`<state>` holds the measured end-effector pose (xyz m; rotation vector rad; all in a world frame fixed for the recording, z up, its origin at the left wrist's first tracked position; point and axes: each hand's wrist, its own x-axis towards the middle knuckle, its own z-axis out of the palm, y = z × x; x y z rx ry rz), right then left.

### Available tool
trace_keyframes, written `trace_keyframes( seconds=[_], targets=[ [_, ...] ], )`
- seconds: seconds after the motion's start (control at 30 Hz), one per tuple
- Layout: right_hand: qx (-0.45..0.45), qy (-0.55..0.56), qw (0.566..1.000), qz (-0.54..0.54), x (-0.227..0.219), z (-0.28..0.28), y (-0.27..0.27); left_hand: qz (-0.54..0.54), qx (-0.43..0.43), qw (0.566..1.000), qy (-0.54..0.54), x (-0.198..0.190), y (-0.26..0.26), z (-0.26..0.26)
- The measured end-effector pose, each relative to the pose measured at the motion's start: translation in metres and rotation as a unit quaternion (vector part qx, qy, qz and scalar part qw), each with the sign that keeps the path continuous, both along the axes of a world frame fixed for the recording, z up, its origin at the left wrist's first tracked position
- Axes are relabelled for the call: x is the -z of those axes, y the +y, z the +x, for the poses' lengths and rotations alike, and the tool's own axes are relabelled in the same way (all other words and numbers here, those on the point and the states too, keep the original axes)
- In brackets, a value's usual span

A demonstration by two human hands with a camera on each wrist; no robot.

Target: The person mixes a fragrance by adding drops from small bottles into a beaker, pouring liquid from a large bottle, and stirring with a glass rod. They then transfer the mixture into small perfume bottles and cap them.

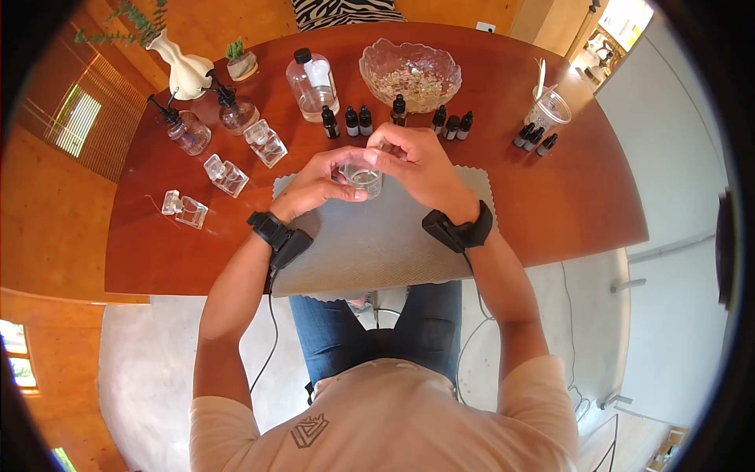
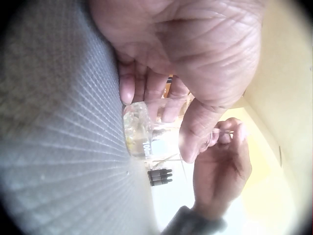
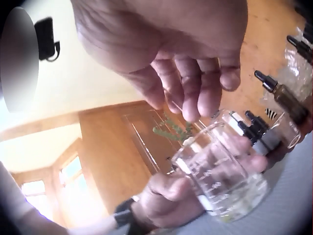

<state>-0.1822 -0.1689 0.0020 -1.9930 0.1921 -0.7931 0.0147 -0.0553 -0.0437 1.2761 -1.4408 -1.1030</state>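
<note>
A clear glass beaker (image 1: 363, 184) with white markings stands over the grey mat (image 1: 370, 244), a little clear liquid in its bottom. Around its side curl the fingers and thumb of the left hand (image 1: 314, 187); the left wrist view shows the beaker (image 2: 139, 131) low by the mat. Above the rim, the right hand (image 1: 422, 164) pinches a thin clear rod (image 2: 224, 131) between thumb and fingers. From the right wrist, the beaker (image 3: 222, 183) is seen below the right hand (image 3: 166, 34), and the rod's lower part is hard to make out.
Behind the hands stand small black-capped bottles (image 1: 365, 122), a large clear bottle (image 1: 316, 94) and a glass bowl (image 1: 411, 79). Square glass bottles (image 1: 228, 179) and pump bottles (image 1: 189, 132) are at left; a plastic cup (image 1: 552, 108) and several small bottles are at right.
</note>
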Motion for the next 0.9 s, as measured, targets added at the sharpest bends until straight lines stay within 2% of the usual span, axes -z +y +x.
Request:
trace_keyframes(
  seconds=[0.07, 0.17, 0.27, 0.37, 0.47, 0.57, 0.67, 0.77, 0.8, 0.87, 0.9],
  targets=[
    [-0.063, 0.008, 0.995, 0.078, 0.003, 0.001, -0.001, 0.008, 0.001, 1.0, 0.003, -0.001, 0.0, 0.0],
    [0.026, -0.033, 0.999, -0.023, 0.008, 0.005, -0.001, 0.01, -0.005, 1.0, 0.025, -0.004, 0.002, -0.003],
    [-0.046, 0.025, 0.998, 0.018, 0.004, 0.0, -0.004, 0.013, -0.006, 1.0, 0.016, -0.001, 0.001, 0.0],
    [-0.043, -0.014, 0.999, 0.025, 0.004, 0.001, -0.002, 0.005, 0.0, 1.0, 0.024, 0.001, 0.001, 0.0],
    [-0.06, 0.04, 0.997, 0.025, 0.002, -0.003, -0.009, 0.002, 0.005, 0.999, 0.033, 0.002, 0.001, 0.0],
    [-0.037, -0.009, 0.999, 0.032, 0.006, 0.0, -0.007, -0.005, 0.011, 0.999, 0.039, 0.004, -0.001, 0.001],
    [-0.11, 0.05, 0.991, 0.063, 0.0, -0.005, -0.012, -0.007, 0.012, 0.999, 0.041, 0.005, 0.0, 0.001],
    [-0.013, 0.007, 1.0, -0.002, 0.004, 0.0, -0.008, -0.005, 0.008, 0.998, 0.061, 0.002, 0.001, 0.0],
    [-0.043, 0.017, 0.999, 0.024, 0.004, -0.001, -0.008, -0.003, 0.007, 0.997, 0.071, 0.001, 0.002, -0.001],
    [-0.1, 0.036, 0.992, 0.075, 0.002, -0.003, -0.01, 0.001, -0.001, 1.0, 0.027, -0.003, 0.002, -0.001],
    [-0.082, 0.031, 0.995, 0.053, 0.002, -0.003, -0.01, 0.004, -0.005, 1.0, 0.004, -0.004, 0.003, 0.0]
  ],
)
